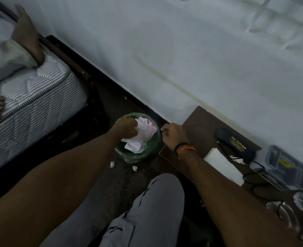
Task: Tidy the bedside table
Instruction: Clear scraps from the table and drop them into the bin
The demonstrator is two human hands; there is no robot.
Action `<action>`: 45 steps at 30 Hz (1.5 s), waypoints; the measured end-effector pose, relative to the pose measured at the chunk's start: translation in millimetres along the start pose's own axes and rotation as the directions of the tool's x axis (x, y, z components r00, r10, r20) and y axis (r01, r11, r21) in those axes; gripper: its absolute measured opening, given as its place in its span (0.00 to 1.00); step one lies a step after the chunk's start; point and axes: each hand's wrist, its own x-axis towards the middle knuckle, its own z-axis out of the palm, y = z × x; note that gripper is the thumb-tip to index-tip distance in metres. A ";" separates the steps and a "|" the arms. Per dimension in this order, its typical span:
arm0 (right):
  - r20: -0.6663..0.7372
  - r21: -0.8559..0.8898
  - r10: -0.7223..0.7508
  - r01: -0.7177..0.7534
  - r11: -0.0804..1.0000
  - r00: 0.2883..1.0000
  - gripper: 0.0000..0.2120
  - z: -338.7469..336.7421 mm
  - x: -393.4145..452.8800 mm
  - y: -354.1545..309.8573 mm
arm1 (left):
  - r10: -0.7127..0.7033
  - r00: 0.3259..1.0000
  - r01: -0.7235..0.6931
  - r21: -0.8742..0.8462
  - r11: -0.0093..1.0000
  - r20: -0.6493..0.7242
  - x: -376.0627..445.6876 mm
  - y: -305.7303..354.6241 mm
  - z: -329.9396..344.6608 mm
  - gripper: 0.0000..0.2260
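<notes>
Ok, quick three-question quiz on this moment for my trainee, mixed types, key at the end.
1. True or false: the left hand grips crumpled paper over the green bin.
2. What lies on the floor beside the bin: A paper scraps, B coins, C socks?
3. Which wrist wears an orange band?

Key: 1 true. 2 A. 3 The right hand's, at the bedside table's edge.

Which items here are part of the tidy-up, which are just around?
In play: left hand gripping crumpled paper over green bin; right hand; scraps on floor; bedside table.
Just around: glasses case, plastic box, mattress.
</notes>
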 end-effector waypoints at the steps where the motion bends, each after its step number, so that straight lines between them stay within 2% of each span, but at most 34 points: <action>1: 0.016 -0.006 0.000 0.000 1.000 1.000 0.11 6.6 3.3 -0.2 | -0.010 1.000 0.011 -0.019 1.000 0.012 5.0 -5.0 5.8 0.09; 9: 0.080 -0.024 0.006 -0.004 1.000 0.997 0.09 32.9 16.0 4.7 | 0.001 1.000 0.000 -0.139 0.990 0.012 24.1 -0.2 34.8 0.17; 15: 0.006 0.029 0.040 -0.041 0.999 0.999 0.12 15.3 9.4 15.8 | 0.039 0.998 -0.049 -0.205 0.978 -0.050 18.5 17.6 35.5 0.12; 19: -0.102 0.092 0.110 -0.101 0.991 0.989 0.13 -10.8 -10.2 31.1 | 0.174 0.979 -0.193 -0.214 0.958 -0.107 9.3 48.5 36.2 0.08; 21: -0.146 0.104 0.161 -0.147 0.984 0.976 0.11 -24.1 -23.3 42.5 | 0.284 0.953 -0.301 -0.201 0.932 -0.106 3.9 69.6 35.4 0.10; 25: -0.201 0.156 0.270 -0.241 0.958 0.942 0.08 -48.2 -55.8 72.5 | 0.471 0.882 -0.470 -0.124 0.874 -0.022 -6.1 106.9 47.0 0.20; 28: -0.245 0.172 0.351 -0.316 0.933 0.904 0.08 -66.4 -83.6 95.9 | 0.532 0.844 -0.528 -0.068 0.847 0.070 -12.1 130.1 67.4 0.25; 30: -0.290 0.175 0.402 -0.365 0.914 0.868 0.07 -75.8 -99.2 110.7 | 0.518 0.849 -0.518 -0.025 0.855 0.104 -14.6 143.3 78.1 0.24; 32: -0.326 0.197 0.447 -0.402 0.894 0.833 0.07 -83.5 -115.3 125.8 | 0.487 0.870 -0.492 0.055 0.869 0.083 -16.8 157.0 83.3 0.17; 35: -0.319 0.212 0.499 -0.453 0.866 0.806 0.09 -89.2 -138.0 144.6 | 0.499 0.865 -0.502 0.095 0.860 0.053 -17.2 167.3 88.1 0.07; 40: -0.338 0.205 0.558 -0.519 0.829 0.758 0.08 -94.7 -169.1 168.2 | 0.461 0.886 -0.460 0.034 0.887 -0.041 -17.7 178.1 80.9 0.07; 42: -0.347 0.227 0.574 -0.527 0.819 0.742 0.08 -97.0 -178.0 173.9 | 0.503 0.854 -0.509 -0.020 0.860 -0.132 -21.2 193.7 73.3 0.10; 45: -0.344 0.230 0.580 -0.533 0.814 0.738 0.07 -99.0 -190.5 182.6 | 0.603 0.764 -0.633 -0.088 0.769 -0.228 -24.1 227.2 68.0 0.14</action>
